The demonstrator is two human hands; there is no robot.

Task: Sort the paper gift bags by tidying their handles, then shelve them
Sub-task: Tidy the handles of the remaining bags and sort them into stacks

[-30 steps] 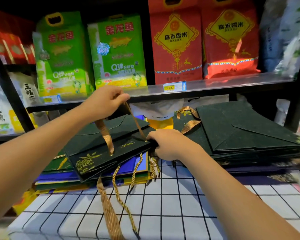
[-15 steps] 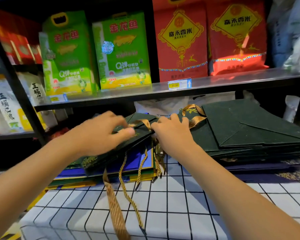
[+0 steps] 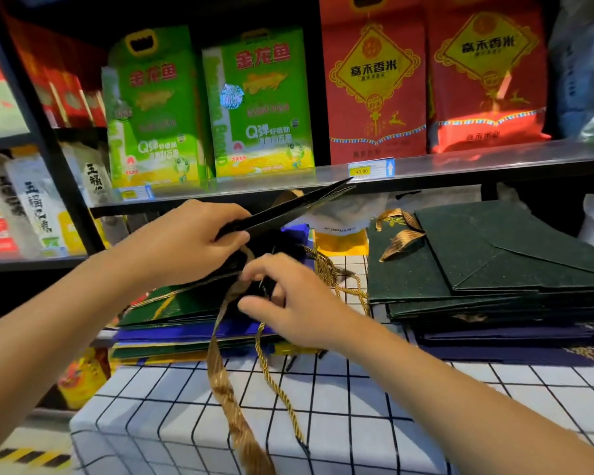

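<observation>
Gift bag [image 3: 282, 209] tilted in left hand [image 3: 189, 241], mouth hidden.

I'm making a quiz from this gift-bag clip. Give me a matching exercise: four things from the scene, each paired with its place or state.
Things:
1. lifted dark bag
2. gold ribbon handle
3. green bag stack
4. price tag

Places or states:
A. on the shelf edge
B. lying flat at the right
C. hanging over the grid-patterned surface
D. held tilted by the left hand

Pairs: 1-D, 2-C, 3-B, 4-A
</observation>
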